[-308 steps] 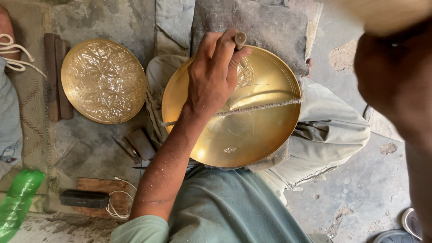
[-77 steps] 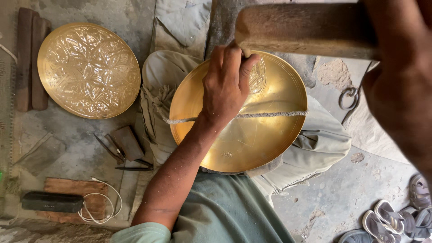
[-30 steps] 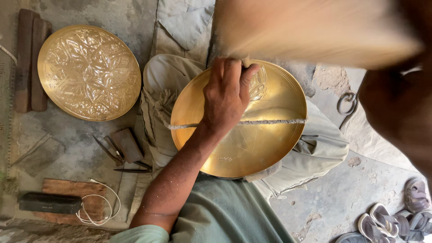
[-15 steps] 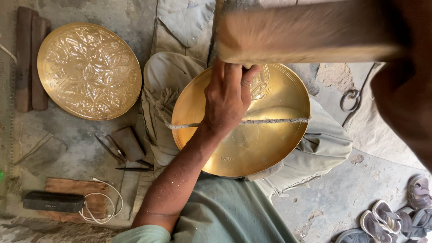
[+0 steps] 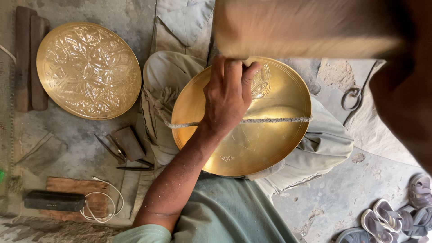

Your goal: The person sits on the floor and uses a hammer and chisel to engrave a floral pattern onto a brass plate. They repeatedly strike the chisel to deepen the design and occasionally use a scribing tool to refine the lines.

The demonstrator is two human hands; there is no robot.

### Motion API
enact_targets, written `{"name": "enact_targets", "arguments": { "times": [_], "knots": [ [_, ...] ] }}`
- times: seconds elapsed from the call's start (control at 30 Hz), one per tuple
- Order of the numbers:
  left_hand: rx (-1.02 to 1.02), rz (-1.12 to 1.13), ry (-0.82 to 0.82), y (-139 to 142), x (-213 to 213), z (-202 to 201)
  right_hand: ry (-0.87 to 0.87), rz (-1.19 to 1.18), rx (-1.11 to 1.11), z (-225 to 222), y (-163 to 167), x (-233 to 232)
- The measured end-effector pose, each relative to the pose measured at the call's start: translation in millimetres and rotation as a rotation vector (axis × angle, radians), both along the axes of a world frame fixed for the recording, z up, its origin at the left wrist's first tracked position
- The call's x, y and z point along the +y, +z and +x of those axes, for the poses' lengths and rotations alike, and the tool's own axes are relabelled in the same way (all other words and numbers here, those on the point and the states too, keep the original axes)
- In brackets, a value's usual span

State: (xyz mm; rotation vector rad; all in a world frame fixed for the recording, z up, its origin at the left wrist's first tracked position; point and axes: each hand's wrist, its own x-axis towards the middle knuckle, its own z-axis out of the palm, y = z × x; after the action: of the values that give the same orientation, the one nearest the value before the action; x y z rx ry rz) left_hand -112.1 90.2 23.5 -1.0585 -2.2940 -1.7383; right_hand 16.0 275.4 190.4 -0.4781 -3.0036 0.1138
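Left hand (image 5: 227, 96) lies on the upper part of a plain brass bowl (image 5: 252, 139), fingers (image 5: 234, 72) curled together around a small punch-like tool at the rim; the tool is mostly hidden by the fingers, so its shape cannot be told. The bowl rests on the person's lap, over pale trousers (image 5: 324, 144). A rough cord (image 5: 270, 120) runs straight across the bowl from edge to edge, passing under the wrist. A small engraved patch (image 5: 260, 83) shows on the bowl just beside the fingertips.

Right hand (image 5: 405, 99) fills the right edge of the view, dark and close to the camera, gripping a wooden mallet (image 5: 306, 29) that is blurred above the bowl; how its fingers sit cannot be told.

On the floor to the left: a fully engraved brass plate (image 5: 88, 70), two dark bars (image 5: 29, 58) beside it, small metal tools (image 5: 128, 148), a black block (image 5: 54, 200) on a board with a white cable (image 5: 103, 207). Sandals (image 5: 396, 218) lie at lower right, an iron ring (image 5: 352, 96) near the knee.
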Motion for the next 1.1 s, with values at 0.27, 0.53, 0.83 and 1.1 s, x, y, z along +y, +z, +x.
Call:
{"name": "enact_targets", "arguments": {
  "times": [0.27, 0.53, 0.83, 1.1],
  "knots": [
    [-0.01, 0.012, -0.01, -0.7, 0.3, 0.0, -0.002, 0.002, -0.005, -1.1, -0.3, -0.4],
    [0.014, -0.04, 0.038, 5.7, 1.7, -0.9, 0.002, 0.005, 0.0, -2.0, -0.2, 0.5],
    [-0.014, 0.005, 0.007, 3.3, 1.6, -2.4, 0.004, 0.011, -0.003, -5.3, -0.9, 1.1],
    [-0.001, -0.001, -0.004, -1.6, -0.3, -1.0, 0.004, 0.012, -0.004, -6.1, -1.2, 2.0]
  ]
}}
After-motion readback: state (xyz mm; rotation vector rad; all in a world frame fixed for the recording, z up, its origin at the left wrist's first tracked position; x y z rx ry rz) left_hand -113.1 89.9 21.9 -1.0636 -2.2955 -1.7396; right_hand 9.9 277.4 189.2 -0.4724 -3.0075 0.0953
